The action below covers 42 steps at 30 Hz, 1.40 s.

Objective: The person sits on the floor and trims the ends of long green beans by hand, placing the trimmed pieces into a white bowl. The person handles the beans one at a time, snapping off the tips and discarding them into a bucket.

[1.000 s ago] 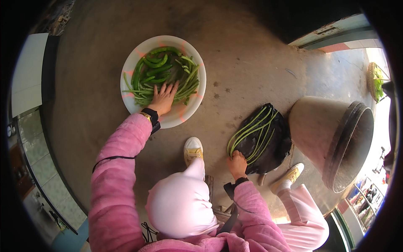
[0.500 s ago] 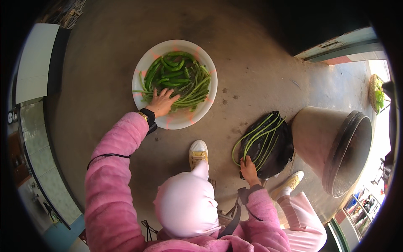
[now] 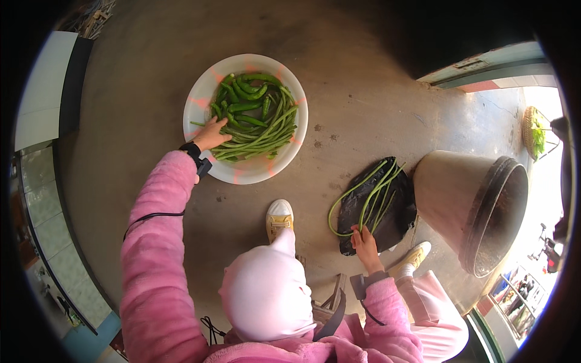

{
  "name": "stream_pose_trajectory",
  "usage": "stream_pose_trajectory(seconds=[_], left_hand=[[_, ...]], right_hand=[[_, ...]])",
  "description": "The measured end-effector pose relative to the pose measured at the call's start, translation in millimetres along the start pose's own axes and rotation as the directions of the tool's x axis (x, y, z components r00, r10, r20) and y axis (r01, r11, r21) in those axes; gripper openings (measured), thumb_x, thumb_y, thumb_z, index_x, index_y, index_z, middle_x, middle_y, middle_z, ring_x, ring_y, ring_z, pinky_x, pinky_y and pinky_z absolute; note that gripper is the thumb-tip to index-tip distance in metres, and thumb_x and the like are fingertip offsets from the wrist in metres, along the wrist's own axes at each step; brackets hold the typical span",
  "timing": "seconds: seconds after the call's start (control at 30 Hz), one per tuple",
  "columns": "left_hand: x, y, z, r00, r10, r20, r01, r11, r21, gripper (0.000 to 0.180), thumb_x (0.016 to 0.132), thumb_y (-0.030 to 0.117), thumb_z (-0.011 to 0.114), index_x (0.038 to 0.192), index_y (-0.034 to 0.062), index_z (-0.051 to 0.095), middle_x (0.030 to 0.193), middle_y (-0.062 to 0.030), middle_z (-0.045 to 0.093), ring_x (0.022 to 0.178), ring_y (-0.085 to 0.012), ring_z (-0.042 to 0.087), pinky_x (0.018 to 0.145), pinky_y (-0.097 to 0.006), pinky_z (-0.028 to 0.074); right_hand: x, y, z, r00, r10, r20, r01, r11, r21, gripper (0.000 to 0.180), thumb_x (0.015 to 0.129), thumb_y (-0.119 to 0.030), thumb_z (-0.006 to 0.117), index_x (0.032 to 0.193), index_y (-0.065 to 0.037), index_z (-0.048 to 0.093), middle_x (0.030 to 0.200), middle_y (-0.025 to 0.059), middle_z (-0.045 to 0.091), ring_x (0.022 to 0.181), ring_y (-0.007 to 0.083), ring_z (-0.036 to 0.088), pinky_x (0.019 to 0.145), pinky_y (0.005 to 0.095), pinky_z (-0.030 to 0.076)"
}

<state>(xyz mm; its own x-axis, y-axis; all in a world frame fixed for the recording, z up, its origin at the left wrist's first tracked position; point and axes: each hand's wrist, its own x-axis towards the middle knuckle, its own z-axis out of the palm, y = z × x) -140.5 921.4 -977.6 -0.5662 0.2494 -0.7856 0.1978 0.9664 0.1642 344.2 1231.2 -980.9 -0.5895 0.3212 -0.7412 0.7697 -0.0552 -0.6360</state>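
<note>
A white basin (image 3: 192, 106) with reddish markings holds green peppers (image 3: 247, 107) and a bundle of long beans (image 3: 275, 132). At its near left side, my left hand (image 3: 212, 134) reaches over the rim. Its fingers are stretched out, with the tips against the beans. On the right, a few more long beans (image 3: 365, 210) lie over a black plastic bag (image 3: 396, 221) on the floor. My right hand (image 3: 367, 247) pinches their near ends at the bag's near edge.
A large pale bucket (image 3: 451, 202) with a dark rim lies tilted right of the bag. Part of a wooden stool (image 3: 333, 295) shows below my right hand. My yellow shoes (image 3: 279, 221) are on the floor. A basket with green leaves (image 3: 534, 133) stands far right.
My left hand has drawn back leftward across the beans toward the basin's rim. Fewer long beans lie over the bag, and those in my right hand have shifted. The whole view has moved slightly.
</note>
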Motion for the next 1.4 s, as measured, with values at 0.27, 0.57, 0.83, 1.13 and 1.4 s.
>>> stream_pose_trajectory(seconds=[0.27,0.57,0.83,1.13,1.4], left_hand=[[-69.5,60.9,-58.0,0.921,0.280,-0.270,-0.337,0.921,-0.196,0.045,0.095,0.032,0.058,0.131,0.0059,0.056,0.128,-0.0150,0.060,0.118,-0.0273,0.057,0.099,-0.036,0.044],[-253.4,259.1,-123.8,0.721,0.651,-0.239,-0.665,0.550,-0.506,0.041,0.100,0.033,0.050,0.131,0.0051,0.056,0.114,-0.0052,0.063,0.103,-0.0118,0.059,0.090,-0.028,0.047],[-370.1,377.8,-44.2,0.597,0.796,0.101,-0.658,0.558,-0.505,0.039,0.100,0.033,0.051,0.127,0.0053,0.058,0.113,-0.0053,0.064,0.100,-0.0133,0.062,0.089,-0.029,0.050],[-373.9,388.2,13.2,0.601,0.777,-0.189,-0.501,0.182,-0.846,0.036,0.100,0.028,0.050,0.126,0.0037,0.058,0.110,-0.0054,0.065,0.096,-0.0129,0.063,0.087,-0.028,0.050],[-354.4,374.0,23.6,0.687,0.719,-0.109,-0.375,0.222,-0.900,0.036,0.100,0.025,0.049,0.127,0.0008,0.057,0.108,-0.0054,0.065,0.094,-0.0130,0.063,0.085,-0.028,0.050]], right_hand=[[-39.2,-48.4,-36.2,0.986,-0.019,-0.164,0.027,0.999,0.047,0.030,0.102,-0.028,0.046,0.101,-0.002,0.061,0.065,0.0027,0.051,0.060,0.0101,0.049,0.056,0.0270,0.039],[-166.5,-133.7,-115.6,0.930,-0.343,-0.131,0.363,0.913,0.185,0.026,0.102,-0.024,0.045,0.105,-0.002,0.058,0.066,-0.0047,0.040,0.057,0.0046,0.035,0.051,0.0220,0.027],[-196.3,-145.1,-132.2,0.665,-0.597,-0.448,0.517,0.801,-0.301,0.018,0.099,-0.021,0.049,0.100,-0.004,0.055,0.070,0.0152,0.058,0.062,0.0319,0.059,0.056,0.0395,0.044],[-57.5,-59.5,-31.5,0.604,-0.695,-0.390,0.262,0.636,-0.726,0.006,0.089,-0.011,0.052,0.085,-0.006,0.050,0.070,0.0123,0.062,0.066,0.0323,0.063,0.061,0.0428,0.047],[5.3,60.1,76.2,0.915,-0.299,-0.272,0.050,0.752,-0.658,0.011,0.087,-0.010,0.053,0.096,-0.006,0.057,0.097,0.0137,0.064,0.087,0.0321,0.067,0.078,0.0426,0.052]])
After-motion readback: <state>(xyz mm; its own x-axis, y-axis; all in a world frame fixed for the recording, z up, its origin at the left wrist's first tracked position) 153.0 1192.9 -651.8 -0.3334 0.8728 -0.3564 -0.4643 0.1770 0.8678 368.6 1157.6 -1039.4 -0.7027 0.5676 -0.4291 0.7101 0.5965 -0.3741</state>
